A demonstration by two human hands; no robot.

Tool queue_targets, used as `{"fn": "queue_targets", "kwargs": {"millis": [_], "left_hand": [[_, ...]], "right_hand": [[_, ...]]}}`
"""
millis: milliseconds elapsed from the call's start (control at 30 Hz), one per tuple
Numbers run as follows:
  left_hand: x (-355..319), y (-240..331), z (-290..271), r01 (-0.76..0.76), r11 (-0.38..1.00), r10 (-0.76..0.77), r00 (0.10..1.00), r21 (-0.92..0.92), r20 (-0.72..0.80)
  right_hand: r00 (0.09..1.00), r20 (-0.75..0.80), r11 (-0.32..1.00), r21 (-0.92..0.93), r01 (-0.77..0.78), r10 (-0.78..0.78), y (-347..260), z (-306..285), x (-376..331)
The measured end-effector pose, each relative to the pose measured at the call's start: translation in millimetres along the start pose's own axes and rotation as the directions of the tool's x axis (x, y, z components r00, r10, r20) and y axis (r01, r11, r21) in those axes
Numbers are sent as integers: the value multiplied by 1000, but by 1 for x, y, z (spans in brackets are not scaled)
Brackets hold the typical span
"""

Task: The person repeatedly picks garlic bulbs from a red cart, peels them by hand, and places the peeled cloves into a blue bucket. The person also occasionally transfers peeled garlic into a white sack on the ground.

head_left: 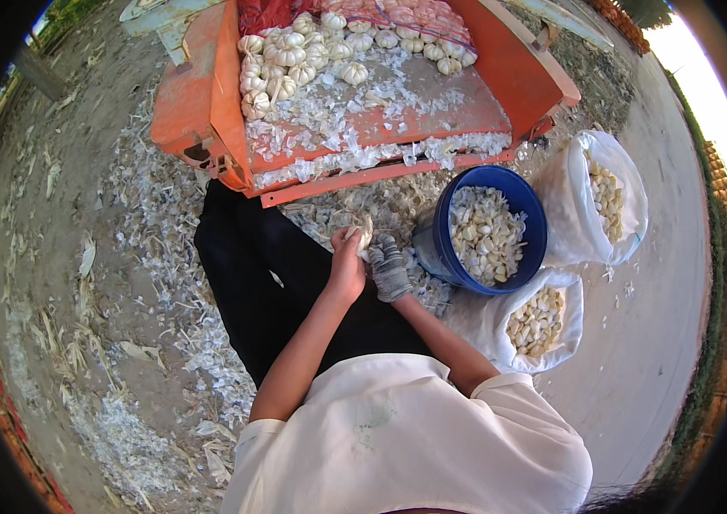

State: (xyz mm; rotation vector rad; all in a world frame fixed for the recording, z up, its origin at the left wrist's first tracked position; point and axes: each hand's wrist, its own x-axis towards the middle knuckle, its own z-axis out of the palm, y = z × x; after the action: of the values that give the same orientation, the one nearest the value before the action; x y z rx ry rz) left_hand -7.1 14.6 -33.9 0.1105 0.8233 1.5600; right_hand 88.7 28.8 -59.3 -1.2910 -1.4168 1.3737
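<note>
**Two hands on a garlic bulb beside the blue bucket**

Nearest the camera is the person's white shirt [406, 437], with black trousers [252, 265] beyond it; both bare forearms reach forward over the lap; the left hand [348, 261], ungloved, is curled around a garlic bulb [362, 231], and the right hand [389, 268], in a grey knitted glove, is closed against the same bulb from the other side; the bulb sits just left of the blue bucket [526, 206], above the knees.

The bucket itself is heaped with separated garlic cloves; right of the bucket and nearer the person lies an open white sack [573, 321] holding cloves; right of the bucket and farther off stands a second white sack [629, 197], also part filled with cloves.

Left of the bucket, pale papery skins [166, 257] litter the dirt ground around the trousers; beyond the bucket stands an orange tray-like desk [196, 94], strewn with more skins; whole garlic bulbs [282, 60] are piled along its far side.
</note>
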Motion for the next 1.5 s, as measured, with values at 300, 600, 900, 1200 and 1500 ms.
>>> {"fn": "queue_targets", "kwargs": {"millis": [300, 600, 900, 1200, 1500], "left_hand": [[-10, 21, 9, 265, 941, -206, 943, -211, 262], [-25, 18, 22, 59, 955, -185, 884, 289, 430], [-27, 13, 25, -394, 619, 72, 890, 679, 450], [-28, 12, 23, -390, 442, 156, 920, 808, 359], [-29, 7, 29, -560, 226, 103, 827, 797, 552]], "right_hand": [[911, 141, 723, 567, -396, 388, -54, -109, -27], [915, -293, 164, -953, -255, -277, -65, -304, -85], [990, 144, 1000, 11, -4, 3, -53, -36, 3], [959, 55, 849, 452, -272, 278, -37, -17, 9], [872, 224, 294, 880, -373, 436, -12, -25, 25]]}}
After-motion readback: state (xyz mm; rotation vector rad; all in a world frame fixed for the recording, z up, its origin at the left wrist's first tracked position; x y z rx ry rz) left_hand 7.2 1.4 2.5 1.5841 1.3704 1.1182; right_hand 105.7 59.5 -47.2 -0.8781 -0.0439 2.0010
